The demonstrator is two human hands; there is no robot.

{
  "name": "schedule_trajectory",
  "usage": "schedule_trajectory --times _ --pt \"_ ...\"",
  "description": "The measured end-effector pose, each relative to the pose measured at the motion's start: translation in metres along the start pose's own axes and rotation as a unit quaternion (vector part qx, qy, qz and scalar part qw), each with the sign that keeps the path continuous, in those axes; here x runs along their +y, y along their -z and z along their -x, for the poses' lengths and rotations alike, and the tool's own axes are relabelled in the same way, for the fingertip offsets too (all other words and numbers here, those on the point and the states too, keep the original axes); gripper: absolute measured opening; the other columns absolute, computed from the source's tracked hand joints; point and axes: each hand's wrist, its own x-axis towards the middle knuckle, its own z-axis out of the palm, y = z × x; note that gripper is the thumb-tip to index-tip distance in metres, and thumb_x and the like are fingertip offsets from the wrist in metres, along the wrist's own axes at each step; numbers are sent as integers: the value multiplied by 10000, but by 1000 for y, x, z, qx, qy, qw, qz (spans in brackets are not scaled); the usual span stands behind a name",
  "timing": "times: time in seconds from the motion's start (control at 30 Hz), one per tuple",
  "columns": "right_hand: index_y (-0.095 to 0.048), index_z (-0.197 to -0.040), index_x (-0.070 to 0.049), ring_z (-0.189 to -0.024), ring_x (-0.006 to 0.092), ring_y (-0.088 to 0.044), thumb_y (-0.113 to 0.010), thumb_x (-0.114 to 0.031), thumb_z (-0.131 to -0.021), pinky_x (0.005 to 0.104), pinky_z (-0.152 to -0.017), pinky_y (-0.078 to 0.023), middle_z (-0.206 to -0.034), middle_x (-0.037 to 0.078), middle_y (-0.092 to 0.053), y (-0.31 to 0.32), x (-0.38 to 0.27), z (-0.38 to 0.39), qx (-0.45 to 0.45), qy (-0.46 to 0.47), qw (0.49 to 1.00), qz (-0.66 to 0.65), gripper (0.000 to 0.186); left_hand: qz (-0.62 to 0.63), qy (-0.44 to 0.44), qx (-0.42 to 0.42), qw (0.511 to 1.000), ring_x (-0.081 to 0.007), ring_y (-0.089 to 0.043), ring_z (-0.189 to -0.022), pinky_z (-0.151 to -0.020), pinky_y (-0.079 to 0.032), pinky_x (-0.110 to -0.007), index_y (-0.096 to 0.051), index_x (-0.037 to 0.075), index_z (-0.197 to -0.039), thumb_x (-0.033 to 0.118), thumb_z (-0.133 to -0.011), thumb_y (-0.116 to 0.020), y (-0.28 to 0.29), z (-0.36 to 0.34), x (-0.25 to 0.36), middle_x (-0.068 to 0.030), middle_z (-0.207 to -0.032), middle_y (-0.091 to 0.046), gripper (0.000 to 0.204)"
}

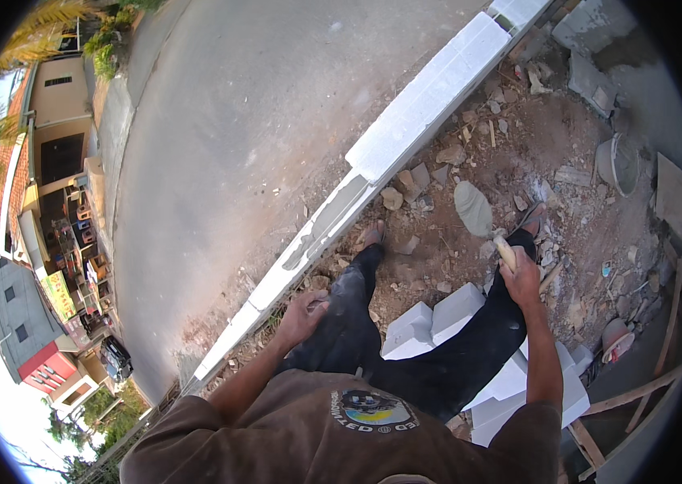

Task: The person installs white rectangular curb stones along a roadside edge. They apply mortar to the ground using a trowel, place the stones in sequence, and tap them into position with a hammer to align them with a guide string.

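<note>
My right hand [523, 279] grips the pale handle of a trowel [474, 210]. Its rounded blade points forward, looks coated in grey mortar, and hangs above the rubble in front of my right foot. Beside my left thigh, my left hand [302, 318] is loosely curled with nothing visible in it; its fingers look slightly apart. Running diagonally past my left side is a low wall of white blocks [429, 89]. On its lower stretch lies a patchy strip of grey mortar [341, 208], which ends against the side of the raised block.
Broken stones and rubble [413, 181] cover the dirt around my feet. White blocks [458, 310] lie around my legs. A mortar bucket [619, 164] stands at the right, with wooden planks [655, 379] lower down. Beyond the wall runs a paved road [212, 145].
</note>
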Motion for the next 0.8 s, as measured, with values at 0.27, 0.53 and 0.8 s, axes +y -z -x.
schedule_trajectory --times 0.27,0.53,0.8 --pt "-567 -1102 -55 -898 476 -680 -712 -281 -867 562 -790 -524 -924 257 -709 -146 -86 -52 -165 14 984 57 357 68 9 -18 998 -302 -687 -1103 -975 -532 -384 -614 -15 -1323 311 -995 -656 16 29 -53 -204 -1229 -686 464" --pt "-602 -1078 -8 -888 500 -671 -721 -325 -878 567 -766 -521 -899 293 -698 -221 -112 -116 -144 1 989 35 392 80 26 50 995 -381 -667 -1116 -972 -518 -435 -638 -3 -1281 288 -983 -653 28 39 -95 -230 -1188 -692 417" --pt "-657 -1045 17 -772 321 -638 -724 -305 -918 447 -726 -497 -832 192 -661 -210 -115 -134 -147 8 988 -53 353 -16 -79 240 967 -431 -482 -1359 -1110 -421 -519 -662 47 -1220 147 -894 -718 12 -2 -117 -212 -1433 -515 345"
